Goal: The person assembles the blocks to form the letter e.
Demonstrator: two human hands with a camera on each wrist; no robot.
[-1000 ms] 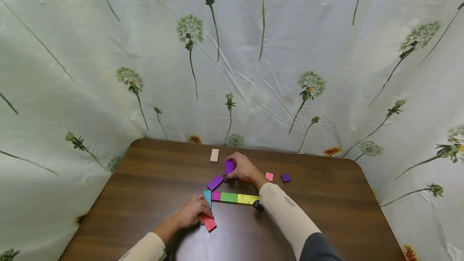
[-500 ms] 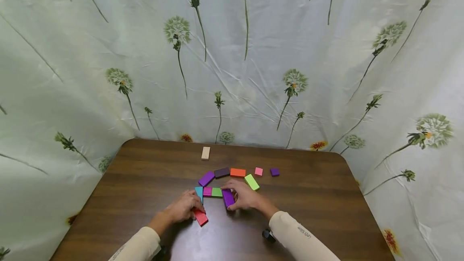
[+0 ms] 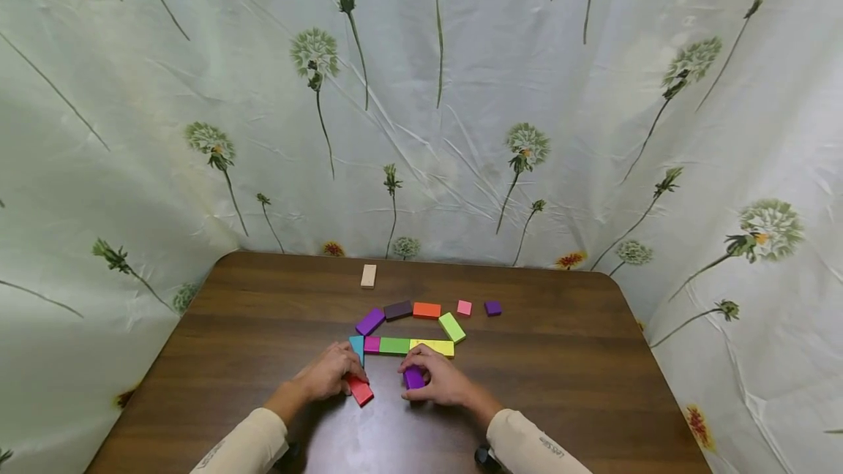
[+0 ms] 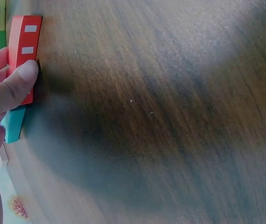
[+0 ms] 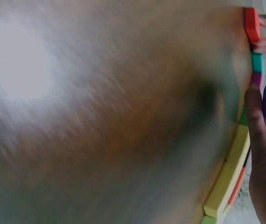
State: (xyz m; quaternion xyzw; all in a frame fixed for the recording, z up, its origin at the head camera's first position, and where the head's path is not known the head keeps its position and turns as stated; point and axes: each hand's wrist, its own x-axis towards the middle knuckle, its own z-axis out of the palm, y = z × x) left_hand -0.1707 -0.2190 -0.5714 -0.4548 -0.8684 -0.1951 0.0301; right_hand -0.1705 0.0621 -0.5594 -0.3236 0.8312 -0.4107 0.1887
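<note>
My left hand [image 3: 328, 371] pinches a red block [image 3: 361, 392] flat on the table, thumb against its side in the left wrist view. A turquoise block [image 3: 356, 344] lies just beyond its far end. My right hand [image 3: 443, 382] holds a purple block [image 3: 413, 377] between thumb and fingers, on the near side of a row of magenta [image 3: 372, 344], green [image 3: 394, 346] and yellow [image 3: 435, 347] blocks. Behind that row, another purple block [image 3: 370, 321], a dark block [image 3: 398, 310], an orange block [image 3: 426, 310] and a lime block [image 3: 452, 328] form an arch.
A pale wooden block [image 3: 369, 276] lies near the back edge of the brown table [image 3: 560, 371]. Right of the arch are a small pink block [image 3: 464, 307] and a small purple block [image 3: 493, 308]. A flower-printed curtain [image 3: 421, 130] hangs behind the table.
My right hand has brought the purple block from the back of the arch toward me, over the row to its near side. My left hand stays at the red block. The head view has shifted.
</note>
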